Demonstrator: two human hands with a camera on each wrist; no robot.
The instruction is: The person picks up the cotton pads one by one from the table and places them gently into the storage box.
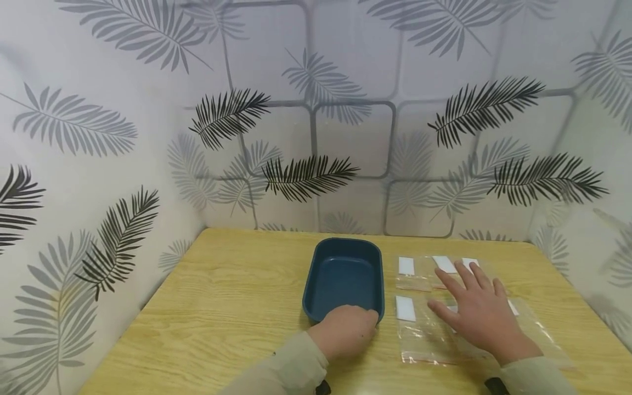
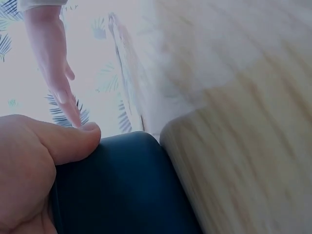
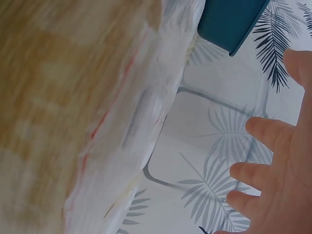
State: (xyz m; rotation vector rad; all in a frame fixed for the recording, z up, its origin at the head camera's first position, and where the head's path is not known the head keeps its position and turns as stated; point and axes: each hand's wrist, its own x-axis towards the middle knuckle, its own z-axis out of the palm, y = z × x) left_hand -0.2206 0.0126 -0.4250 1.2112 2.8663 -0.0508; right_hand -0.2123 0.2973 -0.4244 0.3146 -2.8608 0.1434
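Note:
A dark blue rectangular tray [image 1: 345,280] with rounded corners sits on the wooden table. My left hand [image 1: 347,331] grips its near rim, and in the left wrist view the thumb [image 2: 80,144] lies over the tray's edge. To the right, my right hand [image 1: 481,312] is spread with fingers apart over several clear plastic zip bags [image 1: 427,340], holding nothing. White rectangular labels or pieces show at the bags, such as the white piece [image 1: 406,309] at the left. Part of the bags is hidden under the right hand.
The yellow wood-grain table [image 1: 212,307] reaches back to a wall [image 1: 355,137] covered in a leaf pattern. Similar leaf-patterned walls stand at the left and right sides. The bags lie flat in two rows right of the tray.

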